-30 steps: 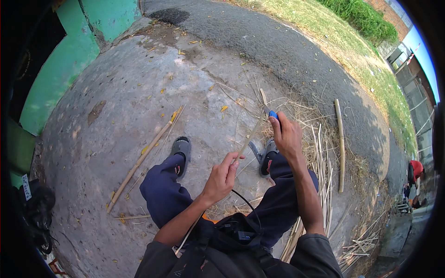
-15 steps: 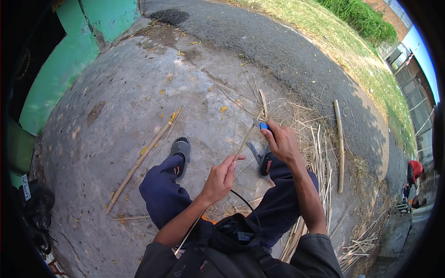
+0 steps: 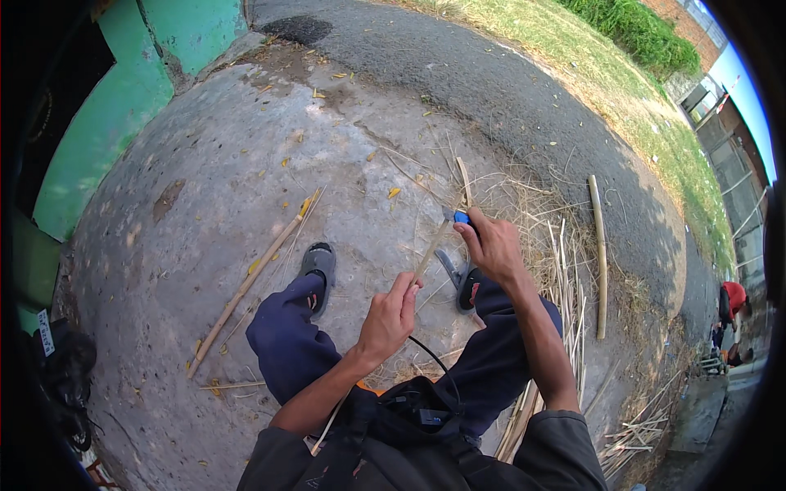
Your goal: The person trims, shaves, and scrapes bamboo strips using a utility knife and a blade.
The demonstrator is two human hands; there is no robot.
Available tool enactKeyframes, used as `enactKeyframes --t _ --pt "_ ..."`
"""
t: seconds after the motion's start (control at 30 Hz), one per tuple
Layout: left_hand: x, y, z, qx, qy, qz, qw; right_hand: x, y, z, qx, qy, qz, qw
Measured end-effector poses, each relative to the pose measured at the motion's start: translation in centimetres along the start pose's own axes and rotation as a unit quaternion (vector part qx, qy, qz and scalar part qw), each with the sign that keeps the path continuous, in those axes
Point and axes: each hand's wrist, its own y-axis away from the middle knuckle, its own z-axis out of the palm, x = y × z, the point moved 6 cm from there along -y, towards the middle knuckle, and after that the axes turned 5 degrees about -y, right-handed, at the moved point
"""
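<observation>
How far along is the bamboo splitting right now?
Done: thin strips lie piled on the ground at right. In hand: left hand grips a strip while right hand works a blue-handled knife on it. Left: whole poles and lie uncut.

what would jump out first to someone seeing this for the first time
At centre, the left hand pinches a thin bamboo strip while the right hand holds a blue-handled knife against it. To the right, cut strips litter the concrete ground, beside a bamboo pole.
</observation>
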Motion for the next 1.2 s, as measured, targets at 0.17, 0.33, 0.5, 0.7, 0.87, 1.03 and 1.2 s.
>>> enactKeyframes --t 0.17,0.33,0.5,0.7,0.87,1.03,1.2 --pt "0.3 0.3 0.2 -0.027 -0.007 -0.012 1.0 1.6 -0.5 -0.7 0.073 0.031 0.021 0.997" --pt "1.0 1.9 0.8 -0.031 0.025 0.023 0.999 7.7 -1.4 -4.9 0.189 -0.001 0.14 0.972" --pt "-0.2 0.7 0.5 -0.073 0.025 -0.045 0.996 9.0 0.5 -2.1 0.097 -0.448 0.228 0.859" --pt "-1.7 0.4 1.0 -0.119 0.067 -0.07 0.988 2.8 -0.3 1.4 0.016 -0.524 0.196 0.829" --pt "-2.1 0.2 1.4 -0.176 0.175 -0.142 0.958 0.4 0.2 2.5 -0.029 -0.567 0.2 0.798" --pt "-2.5 0.4 1.5 -0.214 0.267 -0.186 0.921 -0.7 0.0 2.4 -0.033 -0.606 0.207 0.767" --pt "-2.4 0.3 1.5 -0.22 0.326 -0.19 0.9 -0.5 0.0 3.3 -0.075 -0.66 0.195 0.721"
